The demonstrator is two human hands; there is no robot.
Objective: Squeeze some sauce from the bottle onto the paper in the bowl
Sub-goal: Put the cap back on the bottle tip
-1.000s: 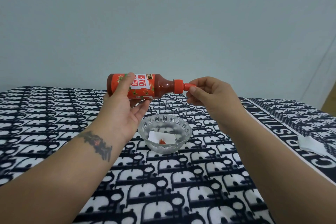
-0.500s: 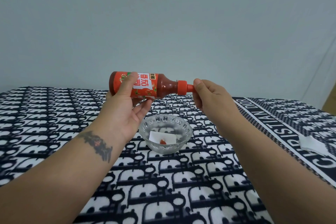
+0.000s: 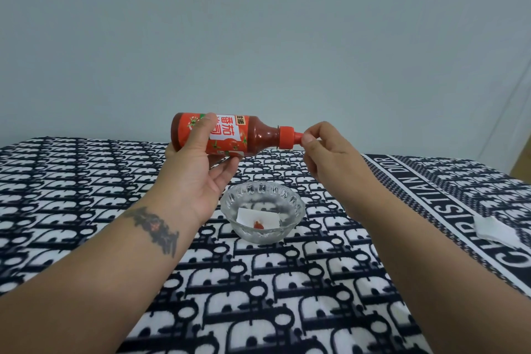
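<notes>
Left hand (image 3: pixel 198 172), palm up at centre frame, wrapped round the body of a red plastic sauce bottle (image 3: pixel 230 135): thumb over the front of the label, fingers curled beneath. Right hand (image 3: pixel 330 155), just right of centre, pinched with thumb and forefinger on the small red nozzle tip (image 3: pixel 298 137) at the bottle's end; remaining fingers curled loosely below. Dark tattoo band (image 3: pixel 155 228) across the left wrist.

Bottle held in the air, on its side, long axis nearly level across the frame, base to the left, ribbed red cap (image 3: pixel 286 137) and nozzle to the right, tipped slightly down that way. Dark red sauce visible through the clear shoulder; orange-and-white label with printed characters, partly hidden by the thumb. Whether the nozzle is capped or open: cannot tell, fingertips covering it.

Below the bottle, between the two forearms, a small clear glass bowl (image 3: pixel 230 204) with a scalloped, ribbed rim, resting on the table. Inside it a white paper square (image 3: pixel 267 217) lying flat, with a small red blob of sauce (image 3: pixel 258 225) on it.

Table covered by a black-and-white cloth (image 3: pixel 86 181) with a repeating letter pattern and a lettered border stripe at the right. Folded white paper piece (image 3: pixel 494 230) on that border near the right edge. Plain pale wall (image 3: pixel 258 37) filling the upper half.
</notes>
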